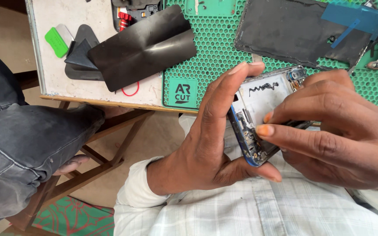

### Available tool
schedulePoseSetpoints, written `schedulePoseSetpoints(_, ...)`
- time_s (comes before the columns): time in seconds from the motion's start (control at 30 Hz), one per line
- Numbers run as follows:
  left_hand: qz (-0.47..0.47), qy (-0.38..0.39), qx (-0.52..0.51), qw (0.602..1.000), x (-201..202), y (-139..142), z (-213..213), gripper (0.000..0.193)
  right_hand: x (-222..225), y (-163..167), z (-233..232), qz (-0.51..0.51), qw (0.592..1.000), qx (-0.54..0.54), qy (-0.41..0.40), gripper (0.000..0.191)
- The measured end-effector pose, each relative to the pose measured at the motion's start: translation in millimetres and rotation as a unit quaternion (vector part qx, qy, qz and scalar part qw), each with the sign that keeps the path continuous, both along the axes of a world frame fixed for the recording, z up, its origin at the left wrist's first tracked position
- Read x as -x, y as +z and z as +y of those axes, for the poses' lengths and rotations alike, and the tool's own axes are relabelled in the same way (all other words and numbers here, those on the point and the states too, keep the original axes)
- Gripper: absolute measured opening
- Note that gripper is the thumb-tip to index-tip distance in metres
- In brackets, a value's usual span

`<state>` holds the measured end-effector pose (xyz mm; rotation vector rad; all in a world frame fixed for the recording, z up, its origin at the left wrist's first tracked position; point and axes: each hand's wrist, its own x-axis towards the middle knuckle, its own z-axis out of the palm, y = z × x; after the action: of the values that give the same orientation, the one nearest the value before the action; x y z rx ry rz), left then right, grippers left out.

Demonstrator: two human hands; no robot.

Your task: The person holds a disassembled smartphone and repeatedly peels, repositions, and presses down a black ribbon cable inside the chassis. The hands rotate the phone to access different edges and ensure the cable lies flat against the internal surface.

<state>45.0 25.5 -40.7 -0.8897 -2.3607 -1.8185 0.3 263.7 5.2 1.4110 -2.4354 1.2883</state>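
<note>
My left hand (206, 140) grips an opened phone frame (259, 109) with a blue edge, back cover off, its white inner plate and small parts showing. The thumb sits under its lower corner and the fingers curl over its top edge. My right hand (329, 126) comes in from the right, its fingertips pressed on the inner plate near the lower left corner. Whether anything small is pinched between those fingers is hidden. Both hands are held above my lap, just off the table's front edge.
A green honeycomb work mat (215, 48) covers the table. On it lie a dark phone back panel with blue film (302, 30), a black flexible sheet (145, 43), a green plastic scraper (57, 41) and another opened phone (132, 13). A person's dark-clothed leg (18, 144) is at left.
</note>
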Motion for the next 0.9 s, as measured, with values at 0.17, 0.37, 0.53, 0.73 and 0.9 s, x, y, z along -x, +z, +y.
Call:
schedulePoseSetpoints(0.17,0.0,-0.001,0.005,1.0,0.9,0.9,0.7,0.113,-1.7,-6.8,1.4,0.005,1.0,0.015,-0.01,0.052)
schedulePoseSetpoints(0.37,0.0,0.001,0.002,1.0,-1.0,-0.9,2.5,0.114,-3.4,-3.6,1.4,0.011,1.0,0.006,-0.015,0.052)
schedulePoseSetpoints(0.53,0.002,-0.004,0.0,1.0,0.2,-2.3,3.1,0.115,-3.5,1.0,-1.7,0.015,1.0,0.001,-0.021,0.053)
schedulePoseSetpoints(0.73,-0.006,-0.008,-0.001,1.0,-0.8,-3.0,2.5,0.115,-5.6,1.9,-1.8,0.01,0.999,0.005,-0.032,0.053)
schedulePoseSetpoints(0.9,-0.002,-0.005,-0.001,1.0,-2.1,-3.9,3.1,0.114,-7.5,0.3,-3.7,0.021,0.998,0.017,-0.05,0.051)
